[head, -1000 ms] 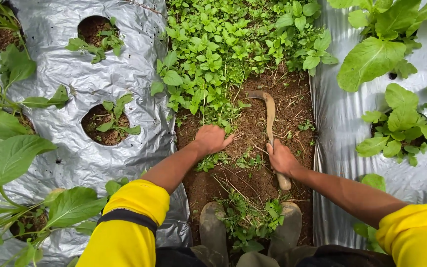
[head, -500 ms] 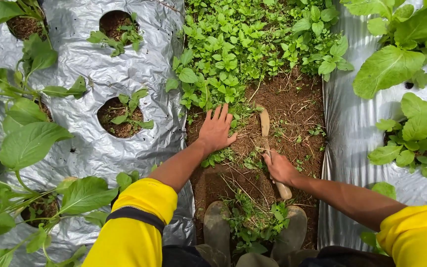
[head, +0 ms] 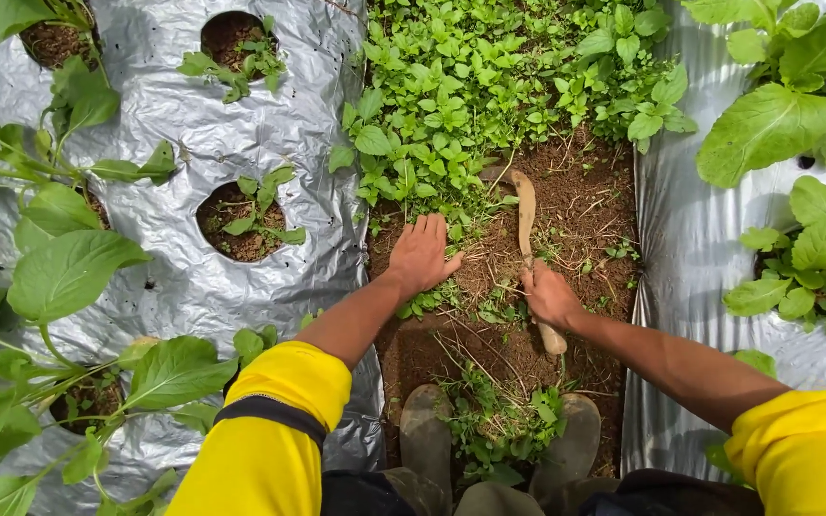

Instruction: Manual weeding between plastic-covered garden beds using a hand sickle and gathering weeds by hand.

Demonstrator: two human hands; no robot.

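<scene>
Since the earlier frame, both hands are sitting lower and nearer the boots, and the left hand [head: 423, 253] is now lying flat instead of curling into the weeds.

That left hand's grip is released: fingers spread, palm pressing down on dry stalks and soil at the near edge of the weed patch [head: 489, 86], grasping nothing. The right hand [head: 549, 294] is clenching its grip around the wooden handle of a curved sickle [head: 528, 215], whose handle end is sticking out below the fist toward the person. The blade is pointing away from the person, lying on the bare brown soil [head: 585, 205] with its hooked tip reaching the fringe of the weeds, just beside the left hand's fingertips.

Between the hands, small green sprouts are growing out of the furrow. Two muddy boots [head: 427, 430] are standing at the near end, with a clump of weeds between them. Silver plastic mulch [head: 193, 277] is covering the beds on both sides, with leafy green plants [head: 795, 105] rising through round holes. Yellow sleeves [head: 270, 430] are covering both upper arms.
</scene>
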